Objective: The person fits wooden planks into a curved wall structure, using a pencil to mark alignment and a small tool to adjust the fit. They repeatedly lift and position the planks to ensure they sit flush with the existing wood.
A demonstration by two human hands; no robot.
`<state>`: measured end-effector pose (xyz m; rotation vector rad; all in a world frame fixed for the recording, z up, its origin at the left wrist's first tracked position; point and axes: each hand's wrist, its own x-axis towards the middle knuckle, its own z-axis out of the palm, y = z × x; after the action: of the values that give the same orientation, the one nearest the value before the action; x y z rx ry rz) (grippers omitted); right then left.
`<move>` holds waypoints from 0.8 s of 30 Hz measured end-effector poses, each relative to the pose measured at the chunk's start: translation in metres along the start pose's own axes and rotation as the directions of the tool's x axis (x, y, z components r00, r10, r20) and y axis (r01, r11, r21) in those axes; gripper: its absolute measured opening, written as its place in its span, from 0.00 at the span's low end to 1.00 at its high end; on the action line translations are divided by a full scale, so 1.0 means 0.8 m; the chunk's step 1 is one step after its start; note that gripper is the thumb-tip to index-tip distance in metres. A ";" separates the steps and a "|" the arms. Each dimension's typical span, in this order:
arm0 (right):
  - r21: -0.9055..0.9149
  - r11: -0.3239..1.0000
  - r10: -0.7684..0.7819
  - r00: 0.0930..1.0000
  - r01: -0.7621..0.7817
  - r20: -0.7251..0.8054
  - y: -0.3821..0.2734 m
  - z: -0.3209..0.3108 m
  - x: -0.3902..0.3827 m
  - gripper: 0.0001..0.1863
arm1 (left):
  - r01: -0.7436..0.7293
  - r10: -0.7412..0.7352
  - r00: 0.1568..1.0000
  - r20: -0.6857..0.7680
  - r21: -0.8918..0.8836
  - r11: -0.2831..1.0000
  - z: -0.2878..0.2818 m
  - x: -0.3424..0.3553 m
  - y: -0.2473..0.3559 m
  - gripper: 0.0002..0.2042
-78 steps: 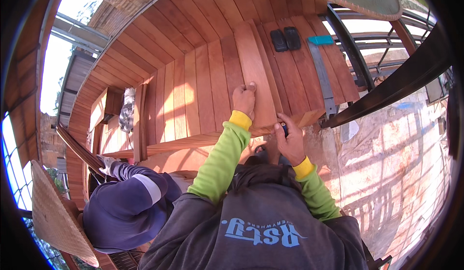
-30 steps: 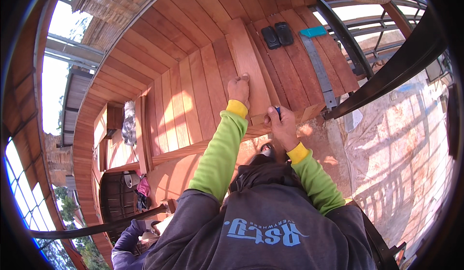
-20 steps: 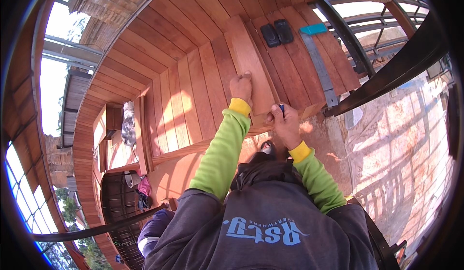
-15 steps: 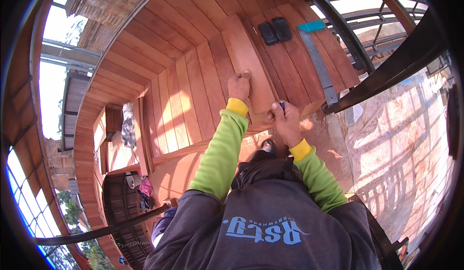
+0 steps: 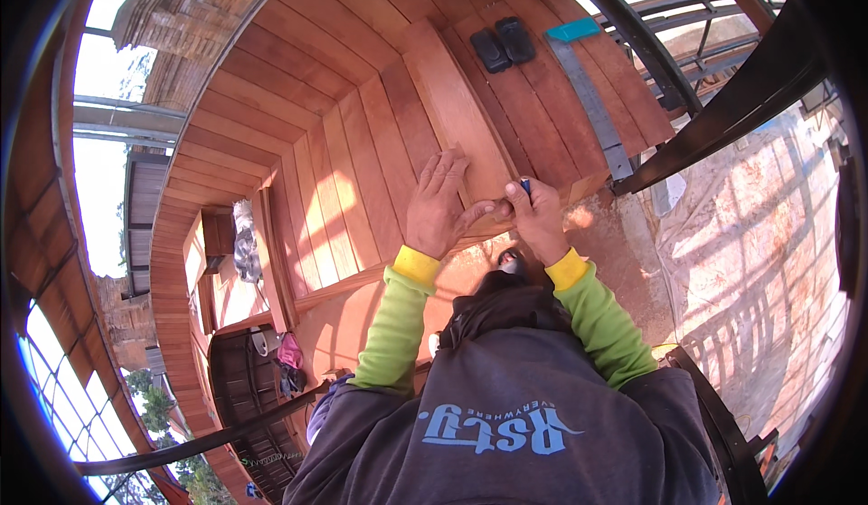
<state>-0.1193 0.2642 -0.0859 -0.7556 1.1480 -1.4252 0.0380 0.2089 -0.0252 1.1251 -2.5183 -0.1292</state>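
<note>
A loose wooden board (image 5: 457, 112) lies lengthwise over the reddish slatted bench in front of me. My left hand (image 5: 438, 199) rests on its left side near the close end, fingers stretched forward and the thumb reaching along the end edge. At the board's near right corner, my right hand (image 5: 541, 223) is closed around a slim blue-ended marking tool (image 5: 525, 185), seemingly a pen or pencil; most of it is hidden by the fingers. The two hands almost meet at the board's end.
On the slats to the right lie two black oblong cases (image 5: 503, 44) and a try square (image 5: 588, 94) with a teal handle and metal blade. A dark metal frame (image 5: 723, 134) curves along the right. Farther left on the bench sits a plastic-wrapped bundle (image 5: 245, 243).
My left hand has opened from a curled grip, come back toward me and swung its thumb to the board's end. My right hand stays near the corner, shifted slightly.
</note>
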 end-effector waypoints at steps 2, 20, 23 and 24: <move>-0.020 1.000 0.005 1.000 -0.005 0.005 0.003 -0.001 0.000 0.16 | -0.002 0.002 1.000 0.000 0.028 1.000 0.001 -0.002 0.001 0.35; -0.022 0.994 0.098 0.963 -0.107 -0.251 0.014 -0.075 -0.027 0.16 | -0.095 0.092 0.995 0.027 0.185 0.978 0.012 -0.009 0.002 0.28; -0.004 0.993 0.112 0.961 -0.117 -0.253 0.022 -0.076 -0.033 0.16 | -0.097 0.091 0.995 0.042 0.171 0.980 0.016 -0.010 0.001 0.28; 0.024 0.992 0.123 0.961 -0.120 -0.247 0.022 -0.074 -0.035 0.16 | -0.097 0.091 0.995 0.043 0.162 0.982 0.017 -0.010 0.001 0.28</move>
<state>-0.1618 0.3063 -0.1176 -0.4998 1.3548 -1.4481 0.0374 0.2145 -0.0403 1.0699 -2.6487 0.0861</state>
